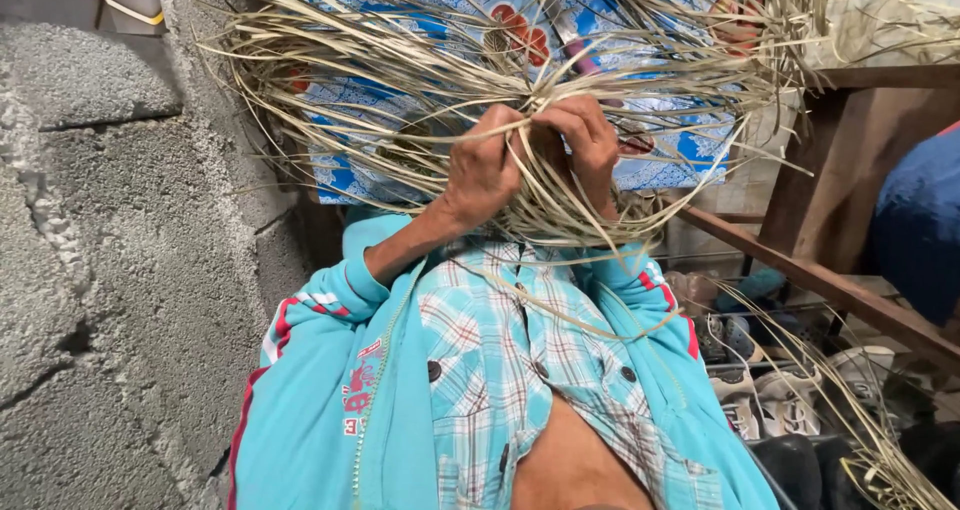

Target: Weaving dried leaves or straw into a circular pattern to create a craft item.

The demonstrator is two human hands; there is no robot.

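Observation:
A large bundle of long, pale dried straw strips fans out in front of me, over a blue patterned cloth. My left hand pinches a gathered bunch of strips near the centre, fingers curled tight. My right hand sits right beside it, touching it, fingers closed on strips in the same knot of fibres. Loose strips trail down over my checked shirt and turquoise jacket.
A rough grey concrete wall fills the left side. A wooden frame slants at right, with several shoes on the floor beneath it. A dark blue cloth shape stands at far right.

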